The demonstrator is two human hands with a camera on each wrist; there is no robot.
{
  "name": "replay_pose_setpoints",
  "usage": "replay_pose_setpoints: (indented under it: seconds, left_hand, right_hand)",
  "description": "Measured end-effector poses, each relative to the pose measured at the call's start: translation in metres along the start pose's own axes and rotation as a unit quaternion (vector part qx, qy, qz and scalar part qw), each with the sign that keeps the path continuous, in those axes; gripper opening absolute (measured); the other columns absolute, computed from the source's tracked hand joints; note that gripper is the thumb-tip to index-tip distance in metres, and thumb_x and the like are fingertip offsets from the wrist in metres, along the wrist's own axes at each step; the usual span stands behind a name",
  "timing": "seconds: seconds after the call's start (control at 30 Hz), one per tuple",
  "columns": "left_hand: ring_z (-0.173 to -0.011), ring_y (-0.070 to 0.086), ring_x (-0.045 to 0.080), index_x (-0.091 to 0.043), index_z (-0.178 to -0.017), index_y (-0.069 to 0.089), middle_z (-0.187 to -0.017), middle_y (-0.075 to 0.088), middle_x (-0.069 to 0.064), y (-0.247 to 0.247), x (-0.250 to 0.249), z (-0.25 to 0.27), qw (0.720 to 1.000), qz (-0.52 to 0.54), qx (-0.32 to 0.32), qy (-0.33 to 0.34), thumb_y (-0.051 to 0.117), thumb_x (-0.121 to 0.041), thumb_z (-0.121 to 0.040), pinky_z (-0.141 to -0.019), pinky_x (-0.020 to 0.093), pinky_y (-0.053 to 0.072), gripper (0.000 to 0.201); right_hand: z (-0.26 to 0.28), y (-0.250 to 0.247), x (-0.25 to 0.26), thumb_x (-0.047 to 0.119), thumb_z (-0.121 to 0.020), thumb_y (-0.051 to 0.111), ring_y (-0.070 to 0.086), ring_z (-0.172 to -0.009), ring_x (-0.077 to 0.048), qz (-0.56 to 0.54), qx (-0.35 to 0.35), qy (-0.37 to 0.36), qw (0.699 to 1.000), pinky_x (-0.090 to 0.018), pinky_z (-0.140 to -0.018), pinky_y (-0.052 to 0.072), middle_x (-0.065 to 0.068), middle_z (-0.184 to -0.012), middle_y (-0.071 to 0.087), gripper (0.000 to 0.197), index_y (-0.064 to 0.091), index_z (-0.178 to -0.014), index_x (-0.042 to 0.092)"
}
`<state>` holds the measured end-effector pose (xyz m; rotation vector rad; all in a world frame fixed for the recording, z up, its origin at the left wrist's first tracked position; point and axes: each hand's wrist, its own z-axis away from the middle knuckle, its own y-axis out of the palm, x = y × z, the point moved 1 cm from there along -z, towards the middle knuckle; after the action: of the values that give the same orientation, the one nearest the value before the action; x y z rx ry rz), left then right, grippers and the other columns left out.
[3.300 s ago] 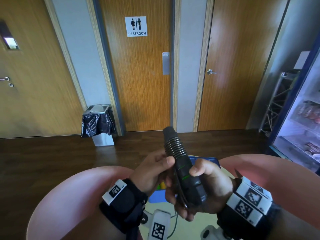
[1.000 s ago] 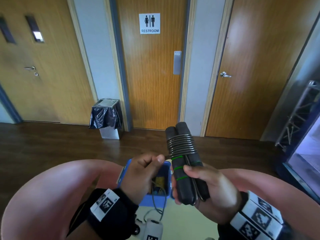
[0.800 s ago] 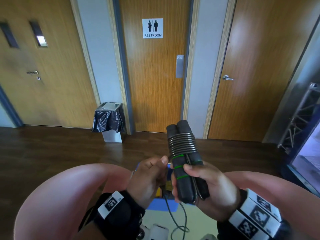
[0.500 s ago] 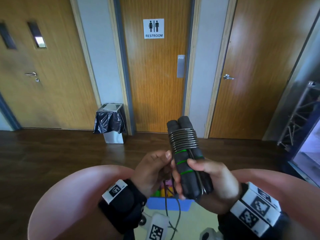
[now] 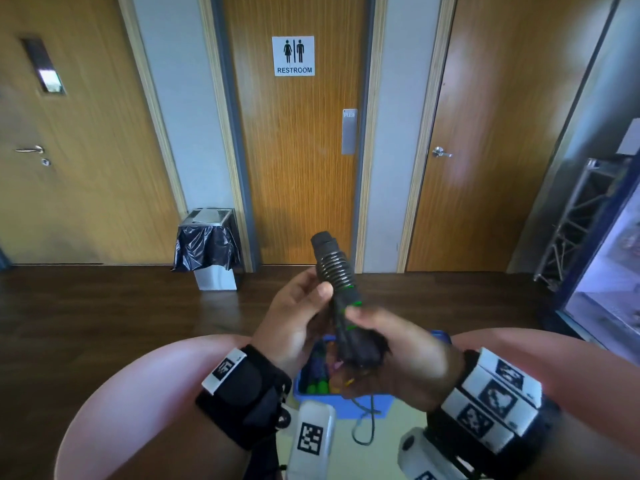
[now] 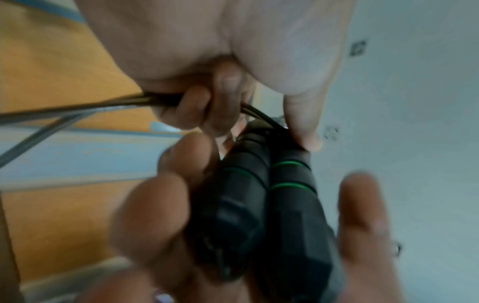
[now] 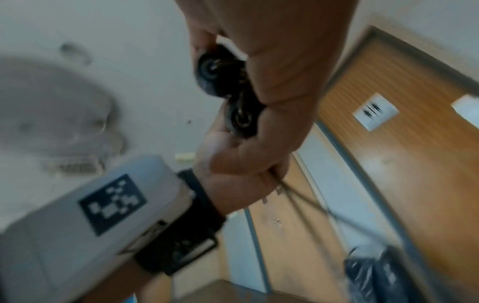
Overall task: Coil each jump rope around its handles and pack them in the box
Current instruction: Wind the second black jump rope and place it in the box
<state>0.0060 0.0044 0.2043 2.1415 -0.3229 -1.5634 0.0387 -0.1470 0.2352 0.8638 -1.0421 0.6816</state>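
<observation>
Two black jump rope handles (image 5: 343, 320) with green rings stand upright side by side, gripped low down by my right hand (image 5: 391, 344). Dark cord is wound in tight turns (image 5: 334, 268) around their upper part. My left hand (image 5: 298, 306) sits just left of them, its thumb against the handles. In the left wrist view its curled fingers (image 6: 204, 106) hold the cord (image 6: 77, 108) beside the handles (image 6: 285, 205). A loose tail of cord (image 5: 363, 427) hangs below. The blue box (image 5: 346, 407) lies under my hands with coloured handles (image 5: 317, 388) inside.
The box rests on a pale surface (image 5: 391, 441). Ahead is dark wooden floor, a restroom door (image 5: 294, 185) and a bin with a black bag (image 5: 207, 247). A metal truss frame (image 5: 581, 220) and a glass-fronted cabinet (image 5: 616, 289) stand at the right.
The handle pair has turned, so one handle now hides the other in the head view. My left hand has moved up beside the coil.
</observation>
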Motion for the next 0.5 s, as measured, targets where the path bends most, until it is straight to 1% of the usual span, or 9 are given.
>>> replay_pose_setpoints:
  seconds: [0.07,0.13,0.17,0.2,0.27,0.33,0.4,0.47,0.5]
  left_hand:
    - [-0.084,0.068,0.023,-0.01,-0.105,0.067,-0.095,0.072,0.01,-0.004,-0.001,-0.003,0.997,-0.061,-0.041,0.027,0.084,-0.026,-0.061,-0.073,0.032,0.056,0.05]
    - [-0.09,0.07,0.02,-0.015,-0.103,0.068,-0.097,0.075,0.007,-0.005,0.001,-0.004,0.991,-0.114,-0.06,0.042,0.083,-0.027,-0.057,-0.08,0.033,0.056,0.049]
    - [-0.089,0.07,0.02,-0.015,-0.102,0.069,-0.096,0.075,0.007,-0.006,0.002,-0.004,0.988,-0.126,-0.072,0.045,0.084,-0.026,-0.057,-0.079,0.033,0.056,0.049]
    - [-0.087,0.07,0.021,-0.014,-0.1,0.07,-0.094,0.075,0.008,-0.006,0.001,-0.003,0.988,-0.124,-0.078,0.045,0.085,-0.024,-0.059,-0.078,0.033,0.056,0.046]
    - [-0.083,0.07,0.022,-0.01,-0.098,0.072,-0.092,0.074,0.011,-0.007,0.001,-0.001,0.993,-0.096,-0.056,0.03,0.082,-0.021,-0.065,-0.072,0.03,0.056,0.036]
    - [-0.084,0.069,0.024,-0.01,-0.099,0.073,-0.093,0.073,0.014,-0.012,-0.001,0.001,0.996,-0.086,-0.033,0.018,0.083,-0.025,-0.066,-0.071,0.03,0.055,0.037]
    - [-0.089,0.069,0.026,-0.011,-0.102,0.074,-0.097,0.072,0.015,-0.019,-0.004,0.004,0.997,-0.082,-0.009,0.009,0.086,-0.029,-0.066,-0.076,0.034,0.055,0.042]
    - [-0.089,0.068,0.029,-0.009,-0.103,0.072,-0.098,0.071,0.017,-0.02,-0.007,0.006,0.998,-0.069,0.014,-0.005,0.089,-0.032,-0.064,-0.077,0.037,0.055,0.048]
    - [-0.088,0.068,0.028,-0.008,-0.103,0.071,-0.096,0.07,0.017,-0.019,-0.008,0.007,0.998,-0.061,0.013,-0.004,0.089,-0.028,-0.065,-0.076,0.036,0.055,0.047]
  right_hand:
    - [-0.005,0.004,0.001,0.033,-0.083,0.071,0.064,-0.072,-0.023,0.123,-0.062,-0.053,0.989,-0.038,-0.068,0.057,-0.01,-0.083,0.064,0.039,0.06,-0.11,0.008]
    - [-0.011,0.004,0.0,0.013,-0.089,0.068,0.064,-0.067,-0.02,0.197,-0.119,-0.089,0.969,-0.037,-0.064,0.056,-0.007,-0.074,0.063,0.012,0.062,-0.099,0.009]
    - [-0.014,0.004,-0.002,0.008,-0.089,0.066,0.064,-0.064,-0.022,0.209,-0.138,-0.089,0.964,-0.037,-0.062,0.057,-0.008,-0.071,0.063,0.006,0.062,-0.093,0.009]
    - [-0.015,0.004,-0.002,0.008,-0.087,0.066,0.064,-0.062,-0.025,0.205,-0.143,-0.088,0.964,-0.039,-0.061,0.057,-0.01,-0.069,0.063,0.005,0.062,-0.088,0.008]
    - [-0.017,0.005,-0.004,0.014,-0.077,0.068,0.061,-0.059,-0.03,0.173,-0.129,-0.096,0.972,-0.04,-0.058,0.054,-0.016,-0.068,0.061,0.014,0.062,-0.084,0.005]
    - [-0.014,0.006,-0.006,0.016,-0.07,0.066,0.06,-0.058,-0.031,0.115,-0.106,-0.091,0.983,-0.035,-0.055,0.052,-0.022,-0.071,0.061,0.03,0.06,-0.092,-0.004]
    - [-0.01,0.006,-0.006,0.016,-0.071,0.065,0.061,-0.059,-0.034,0.075,-0.076,-0.065,0.992,-0.032,-0.053,0.052,-0.028,-0.077,0.061,0.042,0.056,-0.101,-0.012]
    - [-0.007,0.007,-0.005,0.018,-0.073,0.064,0.062,-0.061,-0.034,0.053,-0.041,-0.042,0.997,-0.033,-0.054,0.051,-0.029,-0.081,0.062,0.039,0.059,-0.101,-0.009]
    - [-0.007,0.008,-0.006,0.018,-0.073,0.063,0.062,-0.062,-0.035,0.042,-0.034,-0.033,0.998,-0.033,-0.055,0.052,-0.029,-0.082,0.062,0.037,0.06,-0.1,-0.007]
